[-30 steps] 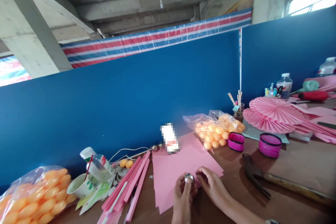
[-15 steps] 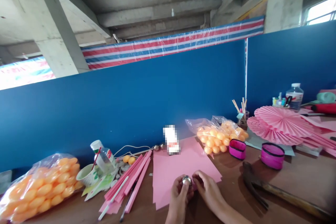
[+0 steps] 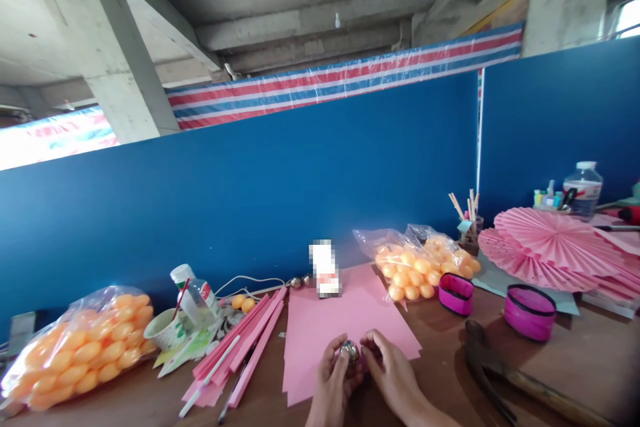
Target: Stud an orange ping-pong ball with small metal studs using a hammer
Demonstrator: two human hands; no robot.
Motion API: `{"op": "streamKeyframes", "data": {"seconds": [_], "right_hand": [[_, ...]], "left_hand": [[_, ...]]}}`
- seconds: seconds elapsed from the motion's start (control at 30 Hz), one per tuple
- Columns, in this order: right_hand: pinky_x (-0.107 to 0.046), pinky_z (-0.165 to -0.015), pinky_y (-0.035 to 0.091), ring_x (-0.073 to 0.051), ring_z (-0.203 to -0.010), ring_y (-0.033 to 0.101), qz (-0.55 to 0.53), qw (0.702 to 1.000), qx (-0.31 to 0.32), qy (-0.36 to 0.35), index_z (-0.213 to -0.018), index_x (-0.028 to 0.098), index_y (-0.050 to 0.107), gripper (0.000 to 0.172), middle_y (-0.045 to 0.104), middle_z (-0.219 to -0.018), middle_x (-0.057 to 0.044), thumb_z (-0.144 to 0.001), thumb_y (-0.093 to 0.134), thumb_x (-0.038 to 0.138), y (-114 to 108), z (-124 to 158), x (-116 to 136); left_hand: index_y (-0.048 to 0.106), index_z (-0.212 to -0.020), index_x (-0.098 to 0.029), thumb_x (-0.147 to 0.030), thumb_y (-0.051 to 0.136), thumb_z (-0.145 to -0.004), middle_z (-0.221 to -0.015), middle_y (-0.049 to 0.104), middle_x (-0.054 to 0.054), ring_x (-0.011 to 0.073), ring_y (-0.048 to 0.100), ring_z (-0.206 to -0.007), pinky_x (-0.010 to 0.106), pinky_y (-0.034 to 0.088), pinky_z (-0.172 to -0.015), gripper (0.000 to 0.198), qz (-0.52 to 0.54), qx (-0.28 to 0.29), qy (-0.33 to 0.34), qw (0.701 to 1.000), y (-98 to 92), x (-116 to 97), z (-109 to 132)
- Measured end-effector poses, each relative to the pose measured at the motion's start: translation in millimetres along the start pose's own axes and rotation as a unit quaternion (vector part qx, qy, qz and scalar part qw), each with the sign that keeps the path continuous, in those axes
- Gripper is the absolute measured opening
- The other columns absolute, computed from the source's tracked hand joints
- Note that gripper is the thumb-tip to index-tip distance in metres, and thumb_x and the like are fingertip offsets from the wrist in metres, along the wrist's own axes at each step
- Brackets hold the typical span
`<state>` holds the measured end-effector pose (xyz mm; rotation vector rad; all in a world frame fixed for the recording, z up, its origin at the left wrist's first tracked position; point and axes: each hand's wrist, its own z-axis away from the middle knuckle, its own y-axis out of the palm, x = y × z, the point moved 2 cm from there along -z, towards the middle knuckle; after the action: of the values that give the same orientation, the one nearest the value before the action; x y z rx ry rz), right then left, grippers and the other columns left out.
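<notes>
My left hand (image 3: pixel 333 377) is closed around a small shiny silver ball (image 3: pixel 349 351), pinching it between thumb and fingers. My right hand (image 3: pixel 391 373) curls beside it, fingertips touching the same ball from the right. Both hands hover over a pink paper sheet (image 3: pixel 320 327) that lies flat on the brown wooden table (image 3: pixel 575 367), near its front edge.
A bag of orange balls (image 3: pixel 80 347) lies at far left, two more bags (image 3: pixel 415 267) behind the sheet. Pink paper strips (image 3: pixel 245 347), a paper cup (image 3: pixel 167 330) and a tipped bottle (image 3: pixel 193 293) sit left. Two magenta tape rolls (image 3: pixel 530 310), a hammer (image 3: pixel 495 370) and pink paper fans (image 3: pixel 550 243) are on the right.
The view has swung slightly left and the hands sit a little lower in frame. Both hands keep hold of the silver ball over the pink sheet.
</notes>
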<state>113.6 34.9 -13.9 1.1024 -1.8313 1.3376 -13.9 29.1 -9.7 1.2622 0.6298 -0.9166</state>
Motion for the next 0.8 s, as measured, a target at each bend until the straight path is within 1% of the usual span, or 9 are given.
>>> {"op": "streamKeyframes", "data": {"seconds": [0.1,0.23,0.3,0.43,0.6,0.8], "right_hand": [[-0.023,-0.057,0.041,-0.015,-0.062,0.058,-0.019,1.0,0.006,-0.005,-0.076,0.022,0.05,0.019,0.061,-0.067,0.002,-0.084,0.038,0.035,-1.1,-0.5,2.0],[-0.022,-0.057,0.04,-0.015,-0.06,0.056,-0.017,1.0,0.012,-0.009,-0.072,0.021,0.05,0.022,0.06,-0.064,0.002,-0.084,0.038,0.035,-0.5,-0.9,1.6],[-0.022,-0.058,0.04,-0.015,-0.061,0.057,-0.01,1.0,0.011,-0.004,-0.073,0.022,0.052,0.021,0.061,-0.066,0.002,-0.084,0.039,0.033,0.2,-0.9,0.1],[-0.022,-0.061,0.04,-0.014,-0.066,0.058,0.004,1.0,0.008,-0.002,-0.078,0.022,0.055,0.014,0.063,-0.073,0.001,-0.081,0.042,0.028,1.0,-0.7,-2.6],[-0.022,-0.059,0.04,-0.015,-0.063,0.057,0.014,1.0,0.012,-0.003,-0.078,0.022,0.055,0.014,0.063,-0.072,0.001,-0.08,0.042,0.027,2.4,0.5,-4.9],[-0.022,-0.057,0.039,-0.015,-0.063,0.056,0.024,1.0,0.014,-0.006,-0.078,0.022,0.055,0.016,0.061,-0.07,0.001,-0.081,0.04,0.029,2.4,2.1,-4.7]], "left_hand": [[0.056,-0.098,-0.015,-0.042,0.069,-0.059,-0.084,0.064,0.009,0.0183,0.063,-0.07,0.032,0.048,-0.068,0.049,0.006,-0.019,0.006,1.0,-0.6,3.9,-3.4],[0.056,-0.096,-0.015,-0.036,0.072,-0.057,-0.086,0.064,0.009,0.0191,0.063,-0.074,0.034,0.048,-0.072,0.047,0.012,-0.01,0.03,0.999,1.3,3.3,-3.2],[0.055,-0.098,-0.015,-0.033,0.072,-0.059,-0.088,0.064,0.009,0.0186,0.063,-0.075,0.032,0.048,-0.071,0.047,-0.002,-0.004,0.022,1.0,1.7,1.8,-2.0],[0.054,-0.099,-0.015,-0.034,0.07,-0.061,-0.087,0.064,0.009,0.0165,0.063,-0.072,0.028,0.047,-0.066,0.045,-0.035,-0.007,0.004,0.999,0.3,0.1,-0.3],[0.055,-0.093,-0.014,-0.04,0.066,-0.064,-0.079,0.065,0.007,0.0143,0.061,-0.066,0.024,0.045,-0.059,0.04,-0.056,-0.011,0.007,0.998,-0.3,0.9,0.0],[0.056,-0.086,-0.012,-0.049,0.057,-0.069,-0.061,0.06,0.002,0.0088,0.053,-0.048,0.021,0.041,-0.048,0.041,-0.086,0.008,0.015,0.996,1.2,-0.1,2.0]]}}
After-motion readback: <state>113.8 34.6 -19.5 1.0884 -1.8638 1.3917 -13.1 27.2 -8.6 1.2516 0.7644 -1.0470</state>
